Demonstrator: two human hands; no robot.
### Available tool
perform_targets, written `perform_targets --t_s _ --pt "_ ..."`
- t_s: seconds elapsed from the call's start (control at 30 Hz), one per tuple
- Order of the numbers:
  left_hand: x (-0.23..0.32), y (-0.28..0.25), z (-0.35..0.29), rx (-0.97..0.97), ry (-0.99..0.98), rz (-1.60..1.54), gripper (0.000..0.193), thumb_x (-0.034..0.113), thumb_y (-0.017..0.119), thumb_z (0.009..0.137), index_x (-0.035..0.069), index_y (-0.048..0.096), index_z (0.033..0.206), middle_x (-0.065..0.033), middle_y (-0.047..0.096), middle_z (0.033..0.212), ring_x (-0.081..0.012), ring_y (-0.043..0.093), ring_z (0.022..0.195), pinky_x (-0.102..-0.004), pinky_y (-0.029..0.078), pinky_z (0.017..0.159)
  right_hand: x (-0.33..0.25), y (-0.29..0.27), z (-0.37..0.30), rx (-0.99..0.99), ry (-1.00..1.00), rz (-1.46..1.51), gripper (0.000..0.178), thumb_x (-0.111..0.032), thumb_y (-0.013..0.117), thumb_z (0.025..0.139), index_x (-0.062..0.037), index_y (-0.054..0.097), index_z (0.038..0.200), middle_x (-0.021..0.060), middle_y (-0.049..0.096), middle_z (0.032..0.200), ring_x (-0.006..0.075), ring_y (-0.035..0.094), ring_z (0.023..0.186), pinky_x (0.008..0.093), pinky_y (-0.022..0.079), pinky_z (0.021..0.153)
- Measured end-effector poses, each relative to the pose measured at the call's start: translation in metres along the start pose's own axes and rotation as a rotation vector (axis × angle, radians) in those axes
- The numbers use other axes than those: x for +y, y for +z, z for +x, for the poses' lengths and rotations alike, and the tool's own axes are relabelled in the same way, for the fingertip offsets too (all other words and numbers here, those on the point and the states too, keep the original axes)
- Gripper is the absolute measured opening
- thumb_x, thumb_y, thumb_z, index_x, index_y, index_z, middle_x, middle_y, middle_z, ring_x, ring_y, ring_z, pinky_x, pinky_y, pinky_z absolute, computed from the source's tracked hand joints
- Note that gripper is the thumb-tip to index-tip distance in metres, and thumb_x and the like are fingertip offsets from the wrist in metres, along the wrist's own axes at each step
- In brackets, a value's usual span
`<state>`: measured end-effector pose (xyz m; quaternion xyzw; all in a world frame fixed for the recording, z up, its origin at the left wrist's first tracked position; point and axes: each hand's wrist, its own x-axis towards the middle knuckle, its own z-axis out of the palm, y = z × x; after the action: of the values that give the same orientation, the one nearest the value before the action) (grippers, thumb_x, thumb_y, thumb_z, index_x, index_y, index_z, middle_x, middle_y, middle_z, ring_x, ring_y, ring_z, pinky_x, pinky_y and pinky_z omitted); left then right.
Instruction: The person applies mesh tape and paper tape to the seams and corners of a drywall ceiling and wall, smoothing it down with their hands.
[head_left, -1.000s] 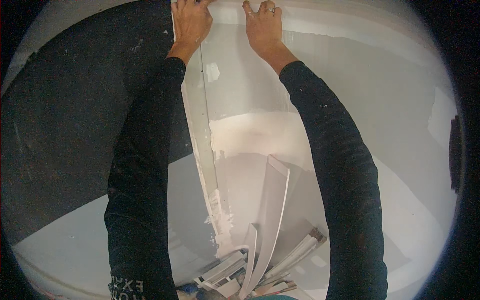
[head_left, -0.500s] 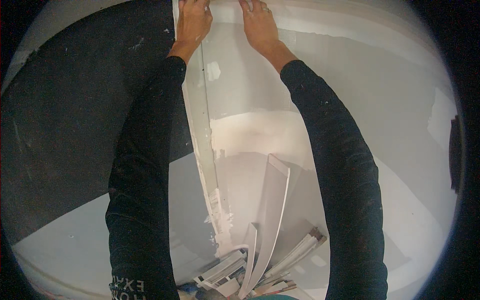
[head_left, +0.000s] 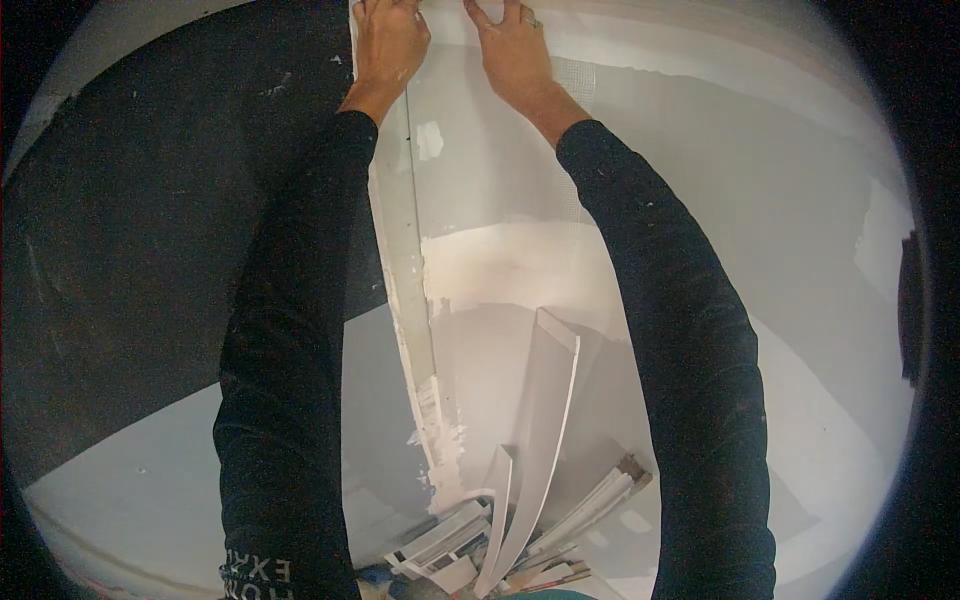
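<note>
Both my arms reach up to the top of the view, against a pale wall [head_left: 510,190]. My left hand [head_left: 392,48] is at the upper end of a white corner strip [head_left: 398,270] beside a dark wall panel [head_left: 180,210]. Its fingers are bent and pressed together, and their tips are cut off by the upper edge, so what they hold is hidden. To its right, my right hand [head_left: 515,55] lies against the pale wall near a patch of mesh tape [head_left: 577,80]. Its thumb and fingers are spread, tips partly out of view.
Long white offcuts [head_left: 540,430] lean against the wall low in the middle. Around their base lies a heap of scrap strips [head_left: 450,545]. White filler patches [head_left: 429,141] mark the wall. A dark object [head_left: 910,310] shows at the far right.
My right hand has shifted slightly left, its thumb and fingers now wider apart. The left hand has moved a little to the right and down.
</note>
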<state>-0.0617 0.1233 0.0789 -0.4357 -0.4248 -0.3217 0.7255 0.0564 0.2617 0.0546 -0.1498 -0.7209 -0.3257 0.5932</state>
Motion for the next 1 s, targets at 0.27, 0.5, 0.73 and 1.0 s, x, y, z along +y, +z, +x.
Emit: perform_targets --t_s 0.27,0.5,0.73,1.0 --pt "-0.001 0.001 0.002 -0.025 -0.033 0.002 0.031 -0.009 0.064 0.082 -0.007 0.071 0.111 -0.0215 0.06 0.119 -0.0387 0.055 0.12 -0.0516 0.044 0.103 -0.007 0.012 0.004 0.142 -0.03 -0.045 0.064 -0.009 0.057 0.098 -0.0032 0.038 0.159 0.0217 0.045 0.154 0.0357 0.045 0.141 0.0483 0.039 0.114" --pt "0.0 -0.001 -0.004 -0.084 0.205 0.017 0.037 -0.003 0.065 0.083 -0.005 0.07 0.12 -0.0211 0.063 0.128 -0.0372 0.054 0.127 -0.0511 0.039 0.111 -0.016 0.009 0.009 0.075 -0.016 0.129 0.06 -0.01 0.056 0.097 0.0053 0.04 0.153 0.0189 0.042 0.158 0.0345 0.041 0.143 0.0471 0.037 0.116" --pt "0.017 -0.01 0.002 -0.223 0.138 0.105 0.038 0.006 0.067 0.089 -0.003 0.069 0.126 -0.0163 0.066 0.132 -0.0316 0.055 0.13 -0.0487 0.035 0.115 -0.005 0.018 0.009 0.099 -0.008 0.097 0.063 -0.01 0.057 0.096 0.0043 0.039 0.155 0.0198 0.042 0.158 0.0346 0.039 0.145 0.0454 0.034 0.119" --pt "0.015 -0.005 -0.001 -0.216 0.233 0.138 0.037 0.009 0.064 0.093 -0.002 0.068 0.128 -0.015 0.066 0.132 -0.0293 0.057 0.128 -0.0462 0.036 0.115 0.015 0.019 0.0 0.141 0.033 0.117 0.063 -0.006 0.057 0.096 0.0074 0.038 0.154 0.0212 0.044 0.156 0.0339 0.041 0.145 0.0426 0.033 0.12"
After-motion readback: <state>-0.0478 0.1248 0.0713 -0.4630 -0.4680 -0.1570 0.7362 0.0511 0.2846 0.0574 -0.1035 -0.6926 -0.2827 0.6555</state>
